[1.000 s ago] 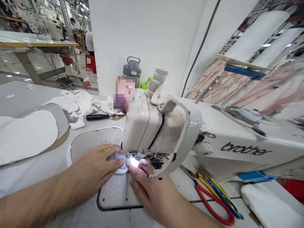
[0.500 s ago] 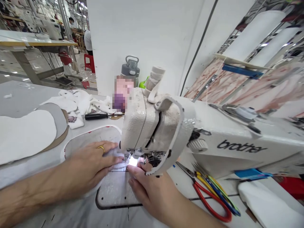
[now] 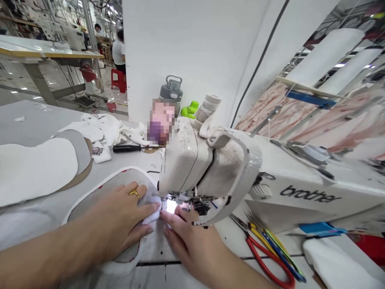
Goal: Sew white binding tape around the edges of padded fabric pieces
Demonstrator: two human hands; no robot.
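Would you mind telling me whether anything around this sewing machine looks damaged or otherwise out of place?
Yes, the cream-white Brother sewing machine head looks worn: its curved cover is scuffed and darkly smudged, and its paint appears chipped near the lower edge, so the finish looks rough and grimy.

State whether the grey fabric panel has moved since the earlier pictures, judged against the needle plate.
Yes: the grey fabric panel has come toward the person, its edge now covering the left end of the needle plate.
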